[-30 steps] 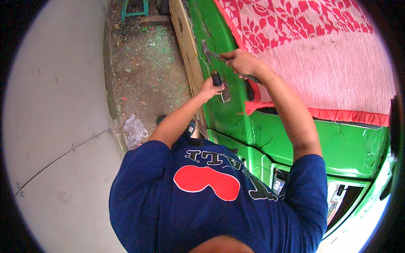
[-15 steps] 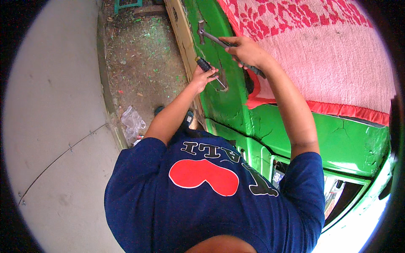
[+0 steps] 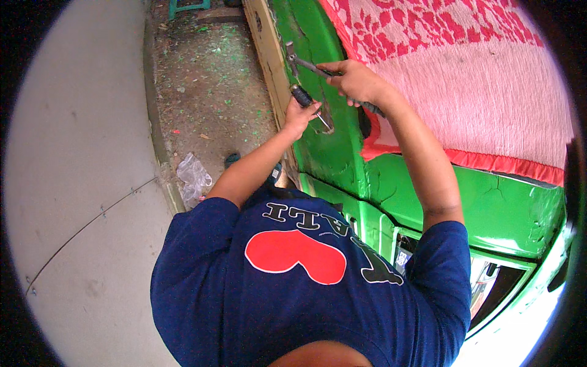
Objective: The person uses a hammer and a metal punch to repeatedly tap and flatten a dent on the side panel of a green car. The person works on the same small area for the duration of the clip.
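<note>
The screwdriver [image 3: 301, 96] is in the upper middle of the frame, slanting down to the right, with its tip at a bare, worn patch [image 3: 329, 129] on the green panel [image 3: 347, 156]. At this distance it is hard to say whether the tip presses on the metal or sits just above it. Good work here probably calls for a firmly seated tip, a steady slant, and short, square taps from the hammer [image 3: 292, 59] on the handle's butt, clear of the knuckles. The hammer head is near that butt, up and slightly left of it.

The left hand [image 3: 298, 119] has its fingers wrapped round the screwdriver handle, leaving the black end exposed; its forearm rises from the lower left, fairly straight. The right hand [image 3: 362, 84] comes in from the right, elbow bent, its fingers closed round the hammer handle well back from the head, the index finger stretched along it. Beside that forearm lies the pink cloth [image 3: 465, 98]; a loose wrist would likely help aim.
</note>
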Demonstrator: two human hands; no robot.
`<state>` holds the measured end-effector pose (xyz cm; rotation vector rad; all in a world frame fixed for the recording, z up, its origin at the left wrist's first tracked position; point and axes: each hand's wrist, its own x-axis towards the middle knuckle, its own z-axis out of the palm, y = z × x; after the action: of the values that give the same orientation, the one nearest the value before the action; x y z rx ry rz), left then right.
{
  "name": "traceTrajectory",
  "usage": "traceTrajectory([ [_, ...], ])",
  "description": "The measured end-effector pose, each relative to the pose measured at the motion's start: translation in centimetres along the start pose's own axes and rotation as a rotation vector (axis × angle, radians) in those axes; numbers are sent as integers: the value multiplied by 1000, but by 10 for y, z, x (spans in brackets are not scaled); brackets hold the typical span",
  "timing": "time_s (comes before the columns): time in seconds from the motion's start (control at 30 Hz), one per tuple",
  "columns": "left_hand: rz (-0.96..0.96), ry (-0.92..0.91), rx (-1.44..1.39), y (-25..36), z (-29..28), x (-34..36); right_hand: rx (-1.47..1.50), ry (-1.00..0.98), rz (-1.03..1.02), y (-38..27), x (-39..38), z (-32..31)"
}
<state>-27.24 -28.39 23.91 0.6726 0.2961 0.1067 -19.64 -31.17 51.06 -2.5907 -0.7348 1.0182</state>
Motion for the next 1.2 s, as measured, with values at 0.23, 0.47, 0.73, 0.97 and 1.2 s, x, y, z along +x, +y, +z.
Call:
traceTrajectory([
  [0.23,13,16,29,3,1,-1,15,16,-82,-23,-2,4],
  [0.47,34,1,58,-2,-1,4,-9,-34,-46,-26,2,-7],
  [0.73,52,-86,75,-16,5,3,-260,-225,56,-19,12,-2],
  [0.97,-1,41,-27,-1,-11,-1,30,53,-49,-17,-3,-17],
  [1.2,36,72,-52,2,-3,-4,-1,40,-4,-9,-4,-13],
])
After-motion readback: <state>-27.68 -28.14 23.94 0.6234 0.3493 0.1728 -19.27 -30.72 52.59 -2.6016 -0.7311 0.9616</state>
